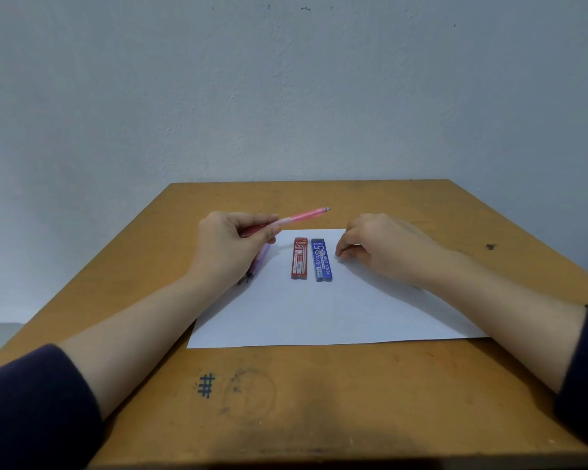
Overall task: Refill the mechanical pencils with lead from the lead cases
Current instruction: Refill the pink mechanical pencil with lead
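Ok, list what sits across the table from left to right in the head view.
Left hand gripping a pink pencil → red lead case → blue lead case → right hand.

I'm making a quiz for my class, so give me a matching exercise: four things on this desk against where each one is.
1. pink pencil
2. red lead case
3. blue lead case
4. white paper

A. flat on the wooden table
B. lying nearest the right hand
C. gripped in the left hand
D. on the paper, left of the other case

Pairs: 1-C, 2-D, 3-B, 4-A.
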